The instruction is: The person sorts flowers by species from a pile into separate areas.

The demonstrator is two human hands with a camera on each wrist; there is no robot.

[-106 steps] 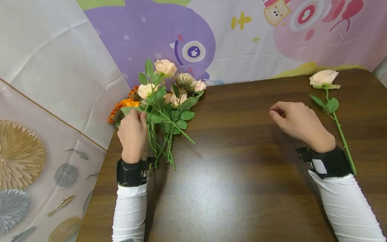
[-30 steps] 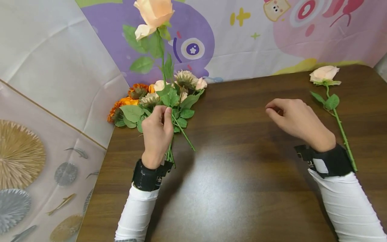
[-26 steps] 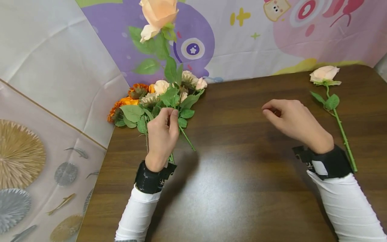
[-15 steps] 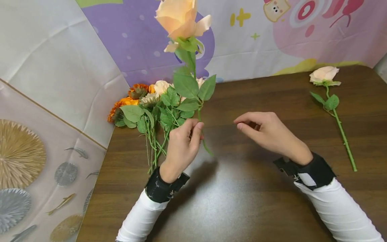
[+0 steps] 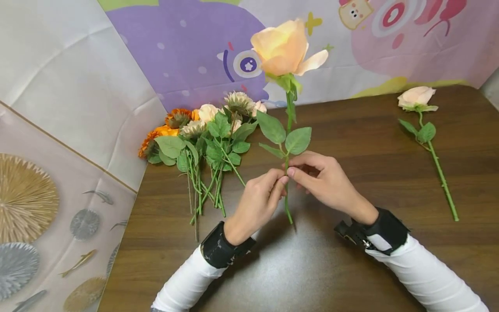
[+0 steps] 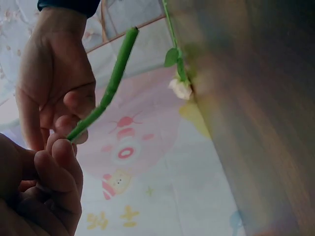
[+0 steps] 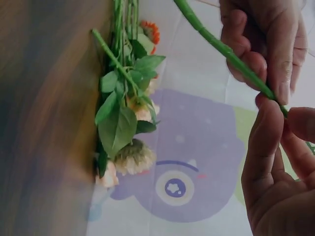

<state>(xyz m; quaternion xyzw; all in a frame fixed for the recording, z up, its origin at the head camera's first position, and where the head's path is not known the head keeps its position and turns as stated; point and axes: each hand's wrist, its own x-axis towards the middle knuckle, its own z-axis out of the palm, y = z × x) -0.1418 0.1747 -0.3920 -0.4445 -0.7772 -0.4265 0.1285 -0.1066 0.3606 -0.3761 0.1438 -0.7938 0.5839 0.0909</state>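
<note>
A peach rose (image 5: 283, 50) stands upright over the middle of the table, its bloom in front of the printed backdrop. My left hand (image 5: 257, 201) pinches its green stem between thumb and fingertips. Just above that grip, my right hand (image 5: 327, 180) pinches the same stem below the leaves. Both hands' fingertips meet around it. In the left wrist view the lower stem (image 6: 114, 81) sticks out past the fingers, its cut end free. The right wrist view shows the stem (image 7: 221, 46) running between the fingers of both hands.
A pile of flowers, with orange blooms (image 5: 167, 130), cream blooms (image 5: 238, 103) and green stems (image 5: 199, 186), lies at the table's left back. One pale rose (image 5: 417, 99) lies alone on the right. A printed cloth (image 5: 187, 52) hangs behind the brown table (image 5: 351, 277).
My left hand has taken the peach rose from the pile and carried it right to the middle. My right hand has come left and now pinches the stem too.
</note>
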